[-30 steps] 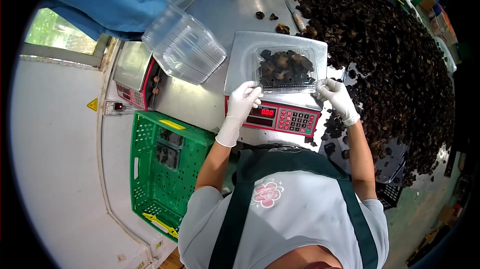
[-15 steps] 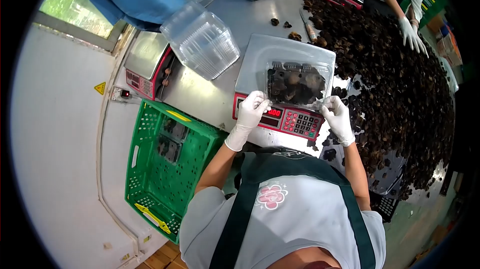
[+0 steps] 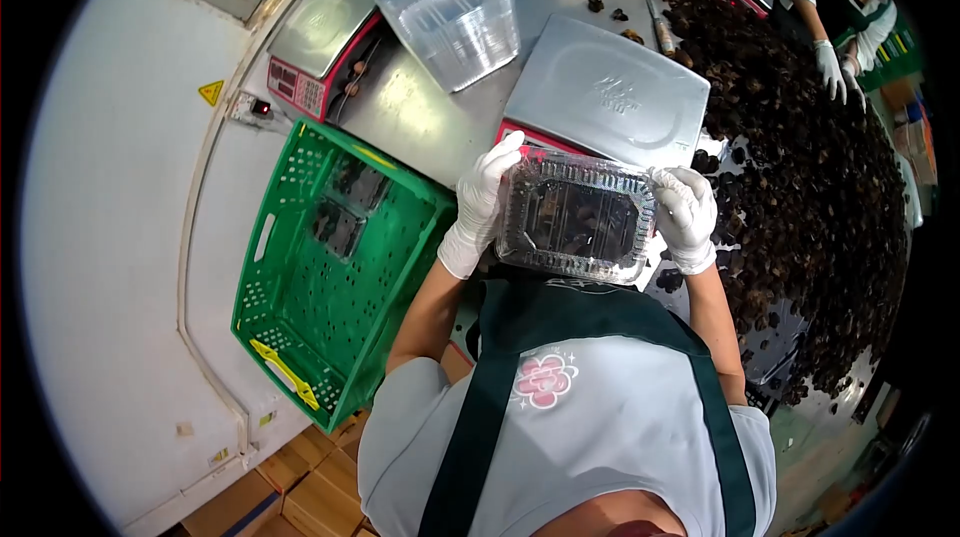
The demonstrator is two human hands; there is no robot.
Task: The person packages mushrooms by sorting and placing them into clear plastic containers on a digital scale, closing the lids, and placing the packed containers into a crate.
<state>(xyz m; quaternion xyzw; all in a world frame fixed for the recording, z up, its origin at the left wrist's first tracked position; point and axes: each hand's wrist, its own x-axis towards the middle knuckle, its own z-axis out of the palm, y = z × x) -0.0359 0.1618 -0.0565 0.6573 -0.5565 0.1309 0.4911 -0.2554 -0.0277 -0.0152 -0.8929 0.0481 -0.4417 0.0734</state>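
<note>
A clear plastic clamshell box [image 3: 578, 215] with dark dried pieces inside, like mushrooms or fungus, is held up in front of my chest. My left hand [image 3: 484, 201], in a white glove, grips its left side. On the opposite side, my right hand [image 3: 686, 217], also gloved, has its fingers closed on the box's edge. Just beyond the box sits the digital scale [image 3: 608, 92]. Its steel pan is bare, and the box hides most of its red front panel. The lid appears to be down over the contents.
Left of me stands a green crate [image 3: 330, 307] with filled boxes inside. A stack of clear containers [image 3: 450, 22] and a second scale [image 3: 315, 47] are on the table. Dark dried pieces [image 3: 800, 227] heap to the right, where a co-worker's gloved hand [image 3: 830, 72] rests. A knife [image 3: 660, 25] lies behind.
Both hands have lifted the box off the scale pan and drawn it toward my body. The camera view has shifted, so the scale and crate appear higher.
</note>
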